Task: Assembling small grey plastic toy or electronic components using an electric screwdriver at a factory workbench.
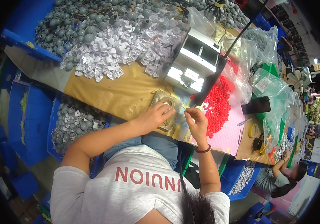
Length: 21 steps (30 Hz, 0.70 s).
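My left hand [154, 118] lies over a square metal block [161, 95] with a rounded recess. Its fingers are bent slightly and spread apart across the block, and its thumb is hidden. Beside the block's right side, my right hand [197, 121] is raised with thumb and index finger pinched together. Whatever that pinch holds, if anything, is too small to make out. A dark red bead bracelet [203, 149] circles my right wrist. Just beyond my right hand lies a heap of small red plastic parts [218, 108]. A white-and-black bench machine [194, 59] stands behind the block.
White plastic parts [106, 56] and grey round parts [89, 30] are heaped at the far left. A blue bin of grey parts [72, 125] sits below the table edge. At right lie a phone [256, 105], clear bags [267, 84] and yellow tape [253, 130]; another person [275, 177] sits beyond.
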Available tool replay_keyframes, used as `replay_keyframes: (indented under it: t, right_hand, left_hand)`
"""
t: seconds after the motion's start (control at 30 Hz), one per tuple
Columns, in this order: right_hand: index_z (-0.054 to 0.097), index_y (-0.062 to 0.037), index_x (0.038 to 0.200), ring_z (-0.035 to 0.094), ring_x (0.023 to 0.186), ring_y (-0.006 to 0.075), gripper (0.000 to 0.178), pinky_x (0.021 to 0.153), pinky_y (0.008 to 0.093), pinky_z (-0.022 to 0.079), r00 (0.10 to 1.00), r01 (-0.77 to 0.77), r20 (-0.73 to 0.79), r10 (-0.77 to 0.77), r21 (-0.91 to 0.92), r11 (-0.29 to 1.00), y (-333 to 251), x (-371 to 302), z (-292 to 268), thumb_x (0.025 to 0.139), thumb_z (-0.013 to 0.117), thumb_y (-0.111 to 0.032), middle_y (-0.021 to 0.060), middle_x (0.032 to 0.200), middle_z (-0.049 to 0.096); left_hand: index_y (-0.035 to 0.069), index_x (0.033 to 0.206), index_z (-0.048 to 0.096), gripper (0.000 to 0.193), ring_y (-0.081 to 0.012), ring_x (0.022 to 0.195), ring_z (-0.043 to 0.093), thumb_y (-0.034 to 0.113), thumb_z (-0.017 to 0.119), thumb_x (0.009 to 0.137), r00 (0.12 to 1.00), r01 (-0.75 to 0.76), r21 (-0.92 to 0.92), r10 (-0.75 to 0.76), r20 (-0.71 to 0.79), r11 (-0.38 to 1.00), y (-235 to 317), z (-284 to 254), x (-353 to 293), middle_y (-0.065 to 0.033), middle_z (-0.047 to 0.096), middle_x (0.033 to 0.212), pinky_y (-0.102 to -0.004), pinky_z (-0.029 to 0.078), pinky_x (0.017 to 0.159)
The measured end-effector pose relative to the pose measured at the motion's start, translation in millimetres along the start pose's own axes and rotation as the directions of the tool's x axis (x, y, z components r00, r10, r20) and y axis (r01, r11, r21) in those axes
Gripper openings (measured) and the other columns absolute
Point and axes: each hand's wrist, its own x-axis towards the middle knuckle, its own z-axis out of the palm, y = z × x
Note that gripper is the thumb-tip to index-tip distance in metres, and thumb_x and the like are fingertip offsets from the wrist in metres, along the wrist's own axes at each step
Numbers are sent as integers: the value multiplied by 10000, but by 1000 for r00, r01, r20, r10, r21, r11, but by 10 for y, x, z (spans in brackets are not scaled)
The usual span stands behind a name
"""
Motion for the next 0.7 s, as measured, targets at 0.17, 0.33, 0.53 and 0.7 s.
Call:
replay_keyframes:
  t: [0.17,0.33,0.53,0.7]
  right_hand:
    - [668,-7,911,644,757,131,91,682,255,521,993,120,2,-120,-35,992,-34,49,177,849,731,14,61,854,684]
    - [646,-49,934,627,826,286,248,737,382,489,854,519,132,-503,-275,810,-211,247,402,729,755,40,86,911,671]
    - [641,-91,994,588,942,266,265,780,397,453,790,609,319,-523,-500,616,-116,228,498,752,749,-93,54,1004,631]
    - [659,-94,1070,589,978,259,320,792,393,451,812,581,335,-478,-535,613,-224,193,509,762,749,-101,46,1011,628]
  left_hand:
    - [66,1121,660,328,-298,1030,559,73,678,793,983,37,-99,-18,184,994,-289,3,97,-76,640,961,-380,521,813]
    - [79,1170,633,415,-296,1060,545,105,746,772,980,191,-255,-171,98,948,-353,34,142,-100,596,1085,-361,512,856]
    - [43,1126,645,244,-291,1020,596,90,643,887,940,340,-391,-294,176,855,-944,-413,727,-132,606,1081,-367,513,861]
    - [39,1183,624,381,-381,1076,583,-58,535,826,932,205,155,-144,-332,966,-2022,-590,1804,-179,607,1101,-468,500,882]
